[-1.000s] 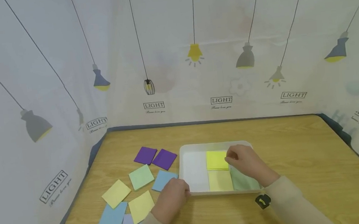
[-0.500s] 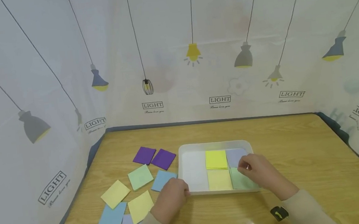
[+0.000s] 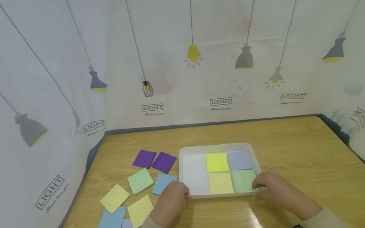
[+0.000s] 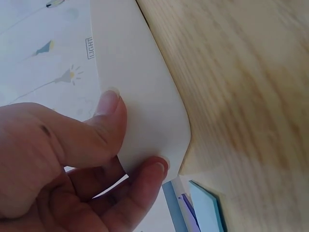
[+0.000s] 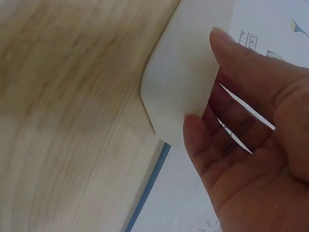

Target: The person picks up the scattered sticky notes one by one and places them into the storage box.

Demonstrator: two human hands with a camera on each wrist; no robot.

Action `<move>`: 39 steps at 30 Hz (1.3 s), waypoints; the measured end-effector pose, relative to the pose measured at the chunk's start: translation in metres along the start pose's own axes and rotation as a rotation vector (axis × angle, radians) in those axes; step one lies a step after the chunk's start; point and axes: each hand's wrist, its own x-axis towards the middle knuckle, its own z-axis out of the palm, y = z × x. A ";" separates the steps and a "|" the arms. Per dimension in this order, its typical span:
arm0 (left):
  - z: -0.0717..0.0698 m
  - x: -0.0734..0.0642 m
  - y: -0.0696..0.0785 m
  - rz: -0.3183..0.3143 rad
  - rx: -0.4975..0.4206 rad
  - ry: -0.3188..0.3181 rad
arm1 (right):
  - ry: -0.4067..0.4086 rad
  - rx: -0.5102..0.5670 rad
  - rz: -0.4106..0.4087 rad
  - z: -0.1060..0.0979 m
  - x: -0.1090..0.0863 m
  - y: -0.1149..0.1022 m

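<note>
The white tray point(image 3: 195, 177) sits on the table point(image 3: 291, 147), holding a bright yellow square point(image 3: 217, 162), a pale yellow square point(image 3: 220, 182), a lavender square point(image 3: 239, 160) and a green square point(image 3: 243, 180); its left part is bare. The left hand point(image 3: 171, 200) pinches the near left corner, thumb and fingers on the wall. The right hand point(image 3: 280, 192) has thumb and fingers about the near right corner, though how firmly cannot be told. The step seems to be steadying or straightening the tray; adding another square would call for one hand letting go and lifting a thin edge. Left of the tray lie two purple squares point(image 3: 164, 162), with green, blue, pale yellow and lavender ones loosely spread, some overlapping. The table has pale wood grain, and around it hangs a whitish cloth point(image 3: 181, 99) printed with lamps and "LIGHT".
</note>
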 end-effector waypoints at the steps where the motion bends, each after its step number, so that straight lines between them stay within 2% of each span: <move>1: 0.000 0.000 -0.001 0.005 0.003 0.005 | 0.012 -0.018 -0.029 0.001 0.000 0.002; 5: -0.001 0.001 -0.002 0.019 -0.010 0.015 | 0.061 -0.079 -0.118 0.008 0.000 0.008; 14: -0.001 0.002 -0.004 0.033 -0.072 -0.021 | 0.154 -0.145 -0.113 0.018 -0.006 0.006; 20: -0.004 -0.004 -0.010 0.088 -0.099 0.054 | 0.208 -0.178 -0.106 0.020 -0.007 0.001; 24: -0.011 -0.006 -0.011 0.065 -0.111 0.113 | 0.235 -0.217 -0.123 0.023 -0.007 0.001; 27: -0.014 -0.007 -0.012 0.037 -0.119 0.124 | 0.214 -0.223 -0.094 0.026 -0.009 0.001; 32: -0.016 -0.005 -0.023 -0.001 -0.163 0.143 | 0.168 -0.202 0.011 0.029 -0.013 -0.003; 39: -0.028 0.012 -0.044 -0.040 -0.195 0.239 | 0.150 -0.179 0.098 0.027 -0.010 -0.010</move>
